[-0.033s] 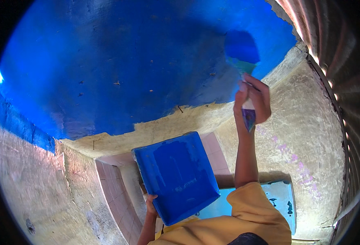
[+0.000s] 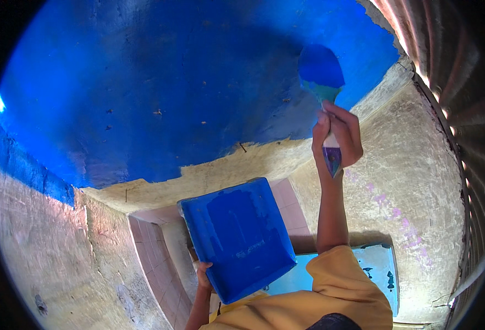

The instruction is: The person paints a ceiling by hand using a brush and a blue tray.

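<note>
My right hand point(image 2: 342, 132) is raised and closed around the handle of a wide paintbrush point(image 2: 320, 66). The brush's bristles are covered in blue paint and lie against or close to the blue painted wall point(image 2: 198, 71). Its pale handle ends in a purple tip below my fist. Lower down, my left hand point(image 2: 204, 275) grips the left edge of a blue paint tray point(image 2: 242, 242); most of its fingers are hidden beneath. Wet-looking blue paint coats the tray's inside, with paler worn patches.
Bare beige wall point(image 2: 402, 143) borders the blue area below and to the right. Corrugated metal sheeting point(image 2: 446, 60) runs along the right. Pink tiles point(image 2: 157, 258) line the lower wall behind the tray. A light-blue panel point(image 2: 382, 269) is beside my right sleeve. Nails point(image 2: 243, 147) stick out of the wall.
The paintbrush and my right hand have shifted slightly left, and the bristle end sits a little lower. My left hand and the tray have stayed in place.
</note>
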A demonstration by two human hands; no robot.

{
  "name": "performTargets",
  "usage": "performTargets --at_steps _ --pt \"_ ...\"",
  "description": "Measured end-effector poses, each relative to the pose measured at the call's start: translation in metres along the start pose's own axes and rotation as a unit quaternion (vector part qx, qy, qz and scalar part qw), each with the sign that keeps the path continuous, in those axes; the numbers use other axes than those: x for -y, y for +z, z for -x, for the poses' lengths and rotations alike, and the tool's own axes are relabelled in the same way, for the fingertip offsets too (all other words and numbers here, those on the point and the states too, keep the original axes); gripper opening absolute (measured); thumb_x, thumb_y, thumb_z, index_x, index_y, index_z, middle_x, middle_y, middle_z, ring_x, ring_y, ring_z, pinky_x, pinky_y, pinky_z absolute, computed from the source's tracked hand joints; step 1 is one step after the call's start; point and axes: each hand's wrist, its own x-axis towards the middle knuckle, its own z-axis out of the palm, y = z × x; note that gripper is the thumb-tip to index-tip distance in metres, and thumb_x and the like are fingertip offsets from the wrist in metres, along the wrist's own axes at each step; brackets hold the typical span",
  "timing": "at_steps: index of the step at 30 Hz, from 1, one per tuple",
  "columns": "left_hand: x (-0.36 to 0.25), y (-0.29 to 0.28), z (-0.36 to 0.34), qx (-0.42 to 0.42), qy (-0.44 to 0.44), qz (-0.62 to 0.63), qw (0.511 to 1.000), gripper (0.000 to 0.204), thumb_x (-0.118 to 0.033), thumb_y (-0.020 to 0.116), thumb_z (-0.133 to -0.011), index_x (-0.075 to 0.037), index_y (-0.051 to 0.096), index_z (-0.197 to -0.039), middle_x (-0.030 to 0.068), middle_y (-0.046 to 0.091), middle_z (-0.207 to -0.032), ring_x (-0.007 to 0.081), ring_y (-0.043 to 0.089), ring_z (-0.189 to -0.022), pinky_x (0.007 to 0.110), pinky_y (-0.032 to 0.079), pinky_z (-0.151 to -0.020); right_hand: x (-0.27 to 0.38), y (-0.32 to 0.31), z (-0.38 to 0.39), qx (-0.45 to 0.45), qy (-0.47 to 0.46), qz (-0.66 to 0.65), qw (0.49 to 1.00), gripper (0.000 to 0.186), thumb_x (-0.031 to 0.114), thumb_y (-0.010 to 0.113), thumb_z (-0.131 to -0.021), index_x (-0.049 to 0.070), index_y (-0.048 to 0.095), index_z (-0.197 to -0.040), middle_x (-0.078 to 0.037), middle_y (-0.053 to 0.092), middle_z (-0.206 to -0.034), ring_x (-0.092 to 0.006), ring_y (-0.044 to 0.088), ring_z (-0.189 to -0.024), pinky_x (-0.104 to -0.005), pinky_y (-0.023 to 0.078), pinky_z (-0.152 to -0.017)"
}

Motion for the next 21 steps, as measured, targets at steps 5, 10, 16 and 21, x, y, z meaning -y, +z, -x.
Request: performTargets --at_steps 5,10,16,21 --pt "-0.001 0.003 -0.001 -0.007 0.002 -0.014 1.0 0.053 -0.033 0.058 -0.065 -0.004 0.053 -0.109 0.0117 0.057 -0.095 0.0272 0.055 -0.087 0.04 0.046 -0.077 -0.004 -0.004 -0.001 -0.09 -0.007 -0.005 0.996 0.008 0.006 0.061 -0.085 0.002 0.067 -0.082 -0.01 0.065 -0.09 -0.0165 0.065 -0.074 -0.0267 0.053 -0.058" --pt "-0.002 0.005 0.002 0.017 0.023 0.002 1.0 0.051 -0.035 0.06 -0.067 -0.006 0.053 -0.108 0.0128 0.057 -0.1 0.0277 0.054 -0.09 0.041 0.046 -0.079 -0.002 -0.007 -0.012 -0.041 -0.027 -0.016 0.999 0.013 0.007 0.059 -0.088 -0.003 0.065 -0.083 -0.012 0.064 -0.089 -0.0194 0.065 -0.074 -0.0272 0.054 -0.06" --pt "0.01 -0.004 0.009 -0.004 0.051 -0.038 0.998 0.053 -0.048 0.061 -0.072 -0.007 0.055 -0.105 0.0126 0.056 -0.101 0.0282 0.053 -0.096 0.044 0.046 -0.083 -0.007 -0.004 -0.037 -0.108 0.0 0.056 0.993 0.015 0.007 0.057 -0.089 -0.004 0.066 -0.089 -0.015 0.061 -0.096 -0.0195 0.064 -0.082 -0.0276 0.053 -0.069" --pt "0.011 -0.007 0.006 -0.014 0.028 -0.025 0.999 0.057 -0.041 0.061 -0.069 -0.005 0.052 -0.112 0.013 0.057 -0.1 0.0291 0.055 -0.093 0.043 0.047 -0.082 -0.012 -0.002 -0.048 -0.05 -0.032 -0.025 0.998 0.017 0.01 0.057 -0.09 -0.003 0.067 -0.088 -0.015 0.063 -0.096 -0.0188 0.064 -0.083 -0.0275 0.052 -0.07"
